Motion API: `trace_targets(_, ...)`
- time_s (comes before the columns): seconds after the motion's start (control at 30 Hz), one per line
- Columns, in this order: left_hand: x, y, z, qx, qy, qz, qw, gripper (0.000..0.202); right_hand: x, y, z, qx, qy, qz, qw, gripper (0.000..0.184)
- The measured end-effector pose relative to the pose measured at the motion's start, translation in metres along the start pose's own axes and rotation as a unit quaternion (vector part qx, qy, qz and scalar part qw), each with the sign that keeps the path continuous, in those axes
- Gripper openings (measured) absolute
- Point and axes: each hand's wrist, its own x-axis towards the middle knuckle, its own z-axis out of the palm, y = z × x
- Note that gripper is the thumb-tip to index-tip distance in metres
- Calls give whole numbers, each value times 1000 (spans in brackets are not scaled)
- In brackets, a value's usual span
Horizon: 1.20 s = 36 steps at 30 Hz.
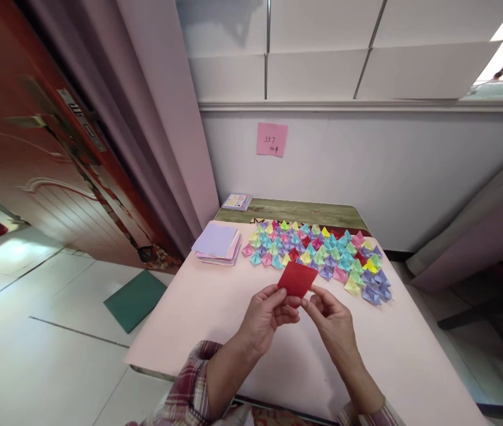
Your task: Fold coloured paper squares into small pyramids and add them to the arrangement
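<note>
A small red square of origami paper [298, 279] is held up above the table, tilted toward me. My left hand [269, 316] pinches its lower left edge, thumb in front and fingers behind. At the lower right corner, my right hand [329, 313] grips the same paper between thumb and fingers. Just beyond the hands, many folded paper pieces [320, 255] in blue, purple, yellow, green, pink and red stand in close rows. To the left lies a stack of paper squares [218, 242], a lilac sheet on top.
A pale pink cover [198, 313] lies over the table. At the table's far left corner sits a small printed packet [237, 202]. A pink note [271, 139] is stuck on the wall. A green square [135, 300] lies on the floor beside the red-brown door [56, 165].
</note>
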Motion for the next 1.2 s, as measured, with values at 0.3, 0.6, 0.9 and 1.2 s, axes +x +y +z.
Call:
trace_targets(0.3,-5,7,1,47,-26,126,991,32,-4,-12,-12,-4,-39,-84,996,74)
trace_targets(0.6,-4,2,-1,69,33,97,992,29,-2,-9,-18,-73,-93,-190,975,23)
trace_targets(0.9,-13,2,1,149,-12,158,976,28,-9,-7,-9,60,-20,-61,996,13)
trace_targets(1.2,-15,-6,-1,188,-1,205,961,21,-19,-17,5,133,34,11,990,32)
